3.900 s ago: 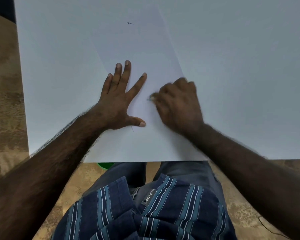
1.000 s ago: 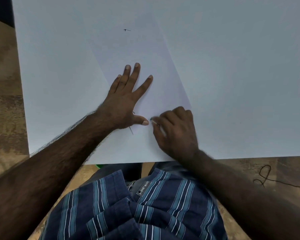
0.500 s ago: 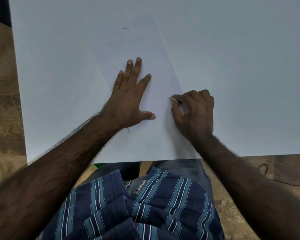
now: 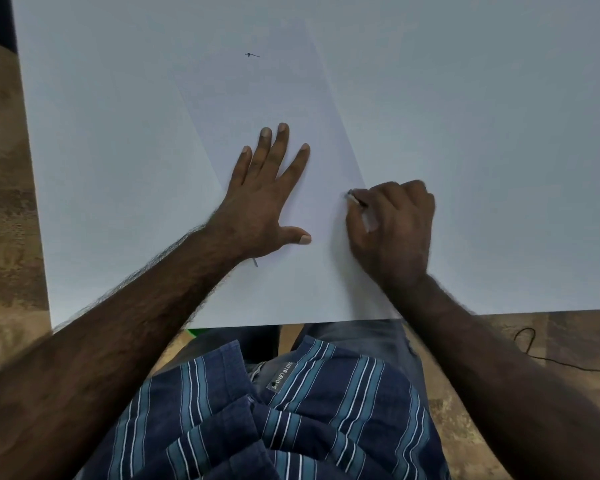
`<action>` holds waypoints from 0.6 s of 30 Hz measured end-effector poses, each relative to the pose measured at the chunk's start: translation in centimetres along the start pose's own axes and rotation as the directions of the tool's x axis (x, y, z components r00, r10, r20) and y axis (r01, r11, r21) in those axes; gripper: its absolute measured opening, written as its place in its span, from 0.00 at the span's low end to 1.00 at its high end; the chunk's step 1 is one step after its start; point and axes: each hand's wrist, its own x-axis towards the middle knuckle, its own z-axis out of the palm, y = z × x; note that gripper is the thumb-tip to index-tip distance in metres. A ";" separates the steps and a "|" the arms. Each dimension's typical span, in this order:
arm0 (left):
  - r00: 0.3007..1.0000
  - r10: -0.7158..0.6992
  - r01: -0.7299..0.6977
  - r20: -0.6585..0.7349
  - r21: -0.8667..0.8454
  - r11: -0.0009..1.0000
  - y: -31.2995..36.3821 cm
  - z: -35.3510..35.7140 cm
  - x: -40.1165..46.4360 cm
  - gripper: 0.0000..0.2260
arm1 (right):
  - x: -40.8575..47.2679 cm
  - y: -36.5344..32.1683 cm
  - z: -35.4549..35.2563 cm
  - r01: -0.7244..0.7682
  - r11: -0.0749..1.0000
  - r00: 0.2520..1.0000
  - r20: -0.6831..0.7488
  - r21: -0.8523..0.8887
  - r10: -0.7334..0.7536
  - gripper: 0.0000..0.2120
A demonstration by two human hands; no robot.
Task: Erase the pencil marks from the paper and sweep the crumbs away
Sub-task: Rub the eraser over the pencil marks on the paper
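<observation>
Two hands on paper (image 4: 284, 289): left hand (image 4: 260, 209) flat, right hand (image 4: 392, 226) (fisted) beside it.

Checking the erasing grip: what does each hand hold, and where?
Right hand pinches an eraser, only its tip showing. Left hand lies flat on the paper.

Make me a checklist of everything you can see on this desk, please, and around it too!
Surface: white table, bare except for the sheet.
Job's things: paper lying askew; a dark mark near its far end, a short mark by the left wrist; small eraser in the right hand.
Clutter: nothing seen; crumbs too small to tell.
Grippers: left hand flat on the paper; right hand closed around the eraser at the paper's right edge.
Cables: thin black cable on the floor, right.
Surroundings: brown mottled floor; striped shirt.
</observation>
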 end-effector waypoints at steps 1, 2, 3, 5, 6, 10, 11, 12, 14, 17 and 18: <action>1.000 0.001 -0.001 -0.002 0.000 1.000 0.0 0.0 0.1 0.60 | -0.5 -0.7 0.1 0.036 0.999 0.999 0.027 0.015 -0.037 0.06; 1.000 0.004 -0.004 -0.007 -0.002 1.000 0.0 0.1 0.1 0.60 | -1.3 -1.6 0.2 0.106 0.994 0.991 0.072 0.040 -0.109 0.06; 1.000 0.008 -0.008 -0.011 -0.004 1.000 -0.1 0.2 0.1 0.60 | -1.9 -2.2 0.2 0.186 0.981 0.974 0.121 0.061 -0.192 0.07; 1.000 0.009 -0.009 -0.014 -0.012 1.000 -0.1 0.3 0.0 0.60 | -1.7 -2.2 0.0 0.292 0.953 0.936 0.184 0.079 -0.301 0.07; 1.000 0.005 -0.005 -0.014 -0.014 1.000 -0.2 0.3 0.0 0.60 | -0.8 -1.8 0.0 0.300 0.952 0.935 0.179 0.063 -0.306 0.07; 1.000 0.002 -0.003 -0.018 -0.006 1.000 -0.4 0.3 0.0 0.62 | 3.5 0.6 0.2 0.140 0.988 0.989 0.054 -0.061 -0.137 0.05; 1.000 0.001 -0.001 -0.015 -0.007 1.000 -0.4 0.2 0.1 0.62 | 3.7 0.6 0.1 0.111 0.992 0.993 0.048 -0.057 -0.108 0.05; 1.000 -0.002 0.002 -0.014 -0.012 1.000 -0.4 0.2 0.1 0.62 | 3.3 0.2 0.0 0.124 0.991 0.991 0.060 -0.042 -0.122 0.05; 1.000 -0.008 0.008 -0.019 -0.020 1.000 -0.4 0.3 0.1 0.63 | 1.0 -1.3 -0.3 0.242 0.970 0.958 0.153 0.021 -0.243 0.07; 1.000 -0.003 0.003 -0.027 -0.007 1.000 -0.4 0.5 -0.1 0.63 | -1.1 -2.2 -0.7 0.371 0.924 0.890 0.247 0.097 -0.383 0.09; 1.000 -0.004 0.004 -0.021 -0.006 1.000 -0.4 0.5 -0.1 0.63 | -0.4 -1.8 -0.5 0.367 0.926 0.896 0.236 0.086 -0.377 0.09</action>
